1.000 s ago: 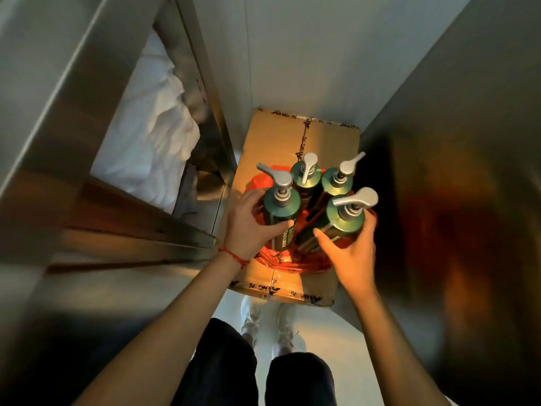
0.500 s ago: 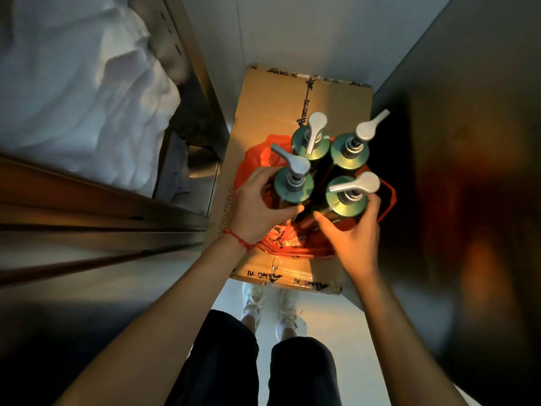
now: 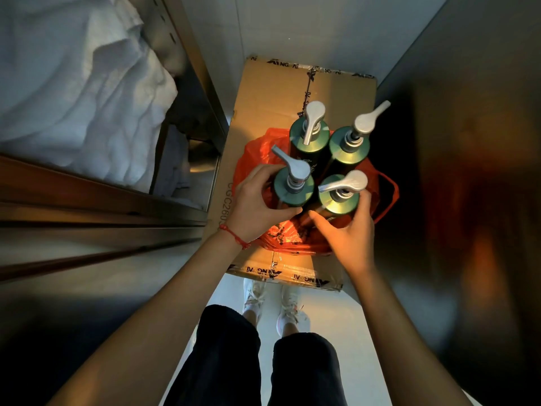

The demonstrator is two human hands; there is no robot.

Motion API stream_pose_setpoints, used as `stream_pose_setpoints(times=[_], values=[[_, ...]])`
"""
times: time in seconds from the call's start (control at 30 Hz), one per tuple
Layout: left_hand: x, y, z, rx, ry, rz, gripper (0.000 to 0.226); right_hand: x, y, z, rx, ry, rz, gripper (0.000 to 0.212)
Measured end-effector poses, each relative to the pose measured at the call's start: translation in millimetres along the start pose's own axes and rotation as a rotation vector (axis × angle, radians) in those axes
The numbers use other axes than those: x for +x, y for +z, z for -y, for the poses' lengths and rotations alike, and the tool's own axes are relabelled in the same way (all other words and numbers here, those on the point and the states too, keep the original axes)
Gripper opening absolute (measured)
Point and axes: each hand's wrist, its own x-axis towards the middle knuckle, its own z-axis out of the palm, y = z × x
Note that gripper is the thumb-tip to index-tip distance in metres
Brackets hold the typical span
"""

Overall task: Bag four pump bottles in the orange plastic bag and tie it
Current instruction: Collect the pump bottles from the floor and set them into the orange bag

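Observation:
Several green pump bottles with grey pump heads stand upright, close together, in the orange plastic bag (image 3: 251, 159), whose rim lies slack around their bases. The bag rests on a taped cardboard box (image 3: 269, 95). My left hand (image 3: 254, 206) wraps the near left bottle (image 3: 292, 194). My right hand (image 3: 348, 232) grips the near right bottle (image 3: 341, 202). Two more bottles stand behind: the far left bottle (image 3: 307, 139) and the far right bottle (image 3: 348, 150). One bag handle (image 3: 390, 197) loops out at the right.
A steel shelf unit (image 3: 111, 212) stands at the left with crumpled white cloth (image 3: 82, 83) on it. A dark metal wall (image 3: 468, 171) rises close on the right. My shoes (image 3: 272, 300) stand on a pale floor just before the box.
The view has tilted and drawn closer. The near bottles now stand more upright and tighter against the far pair. Both hands keep their holds.

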Motion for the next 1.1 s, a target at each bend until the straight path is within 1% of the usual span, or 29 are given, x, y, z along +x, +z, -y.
stream_pose_setpoints(times=[0.5,0.9,1.1], values=[[-11,-2,0,-0.002,-0.066,0.017,0.065,-6,0,6,-0.006,-0.035,0.058,0.067],[-18,-4,-5,-0.040,-0.097,0.029,0.072,-13,-5,14,0.011,-0.023,0.051,0.077],[-28,-11,-7,-0.124,-0.152,0.019,0.078,-22,-19,24,-0.004,0.020,0.021,0.080]])
